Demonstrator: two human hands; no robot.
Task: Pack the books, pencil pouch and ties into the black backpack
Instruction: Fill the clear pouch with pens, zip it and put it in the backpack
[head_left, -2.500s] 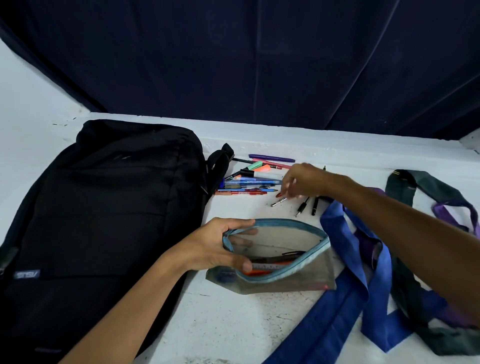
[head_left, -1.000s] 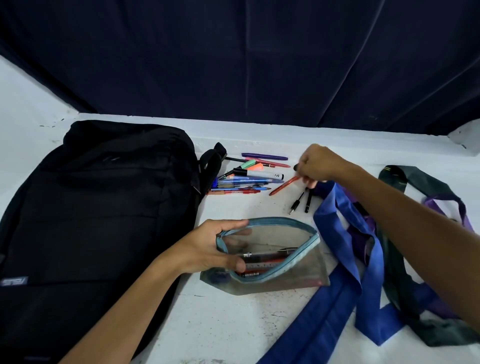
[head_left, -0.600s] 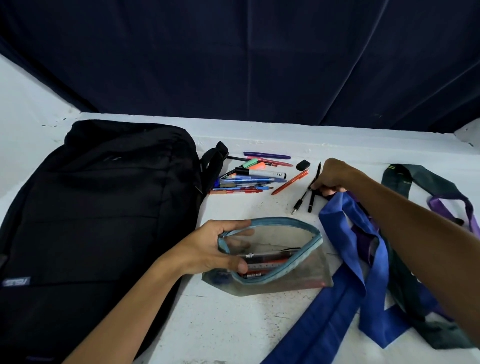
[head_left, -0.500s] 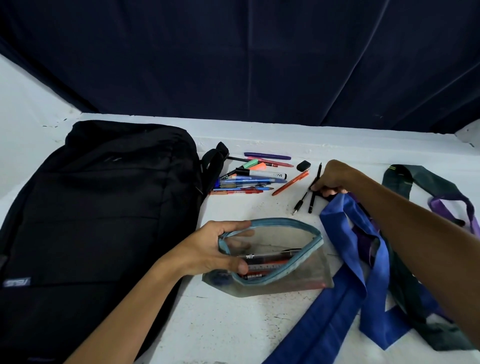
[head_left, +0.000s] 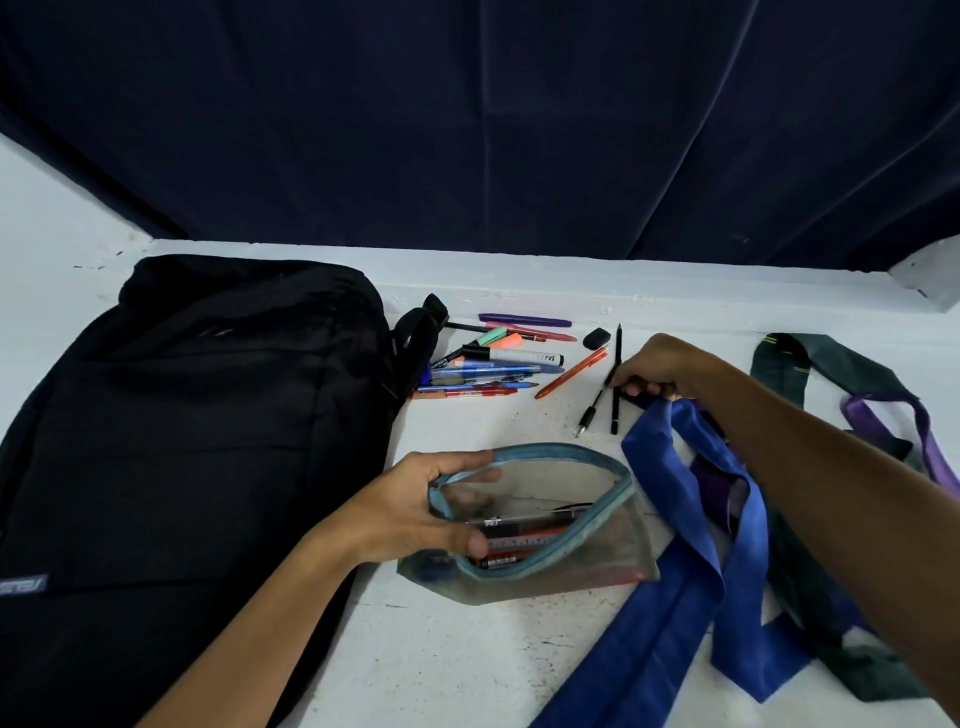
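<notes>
Left hand (head_left: 410, 512) grips pencil pouch (head_left: 535, 525) rim, mouth held wide on table (head_left: 467, 660). Right hand (head_left: 662, 366) pinches black pens (head_left: 613, 395) beside blue tie (head_left: 680, 525). Black backpack (head_left: 192, 441) flat on left, looks zipped.

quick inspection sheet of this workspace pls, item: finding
surface: white tabletop, scuffed.
job's things: black backpack lies flat, closed as far as seen; clear pencil pouch open, a few pens inside; blue tie, green tie and purple tie loose; books: nothing seen.
clutter: loose pens, orange pen, small black eraser.
grips: left hand holds the pouch mouth; right hand pinches a black pen.
cables: nothing seen.
surroundings: dark curtain.
</notes>
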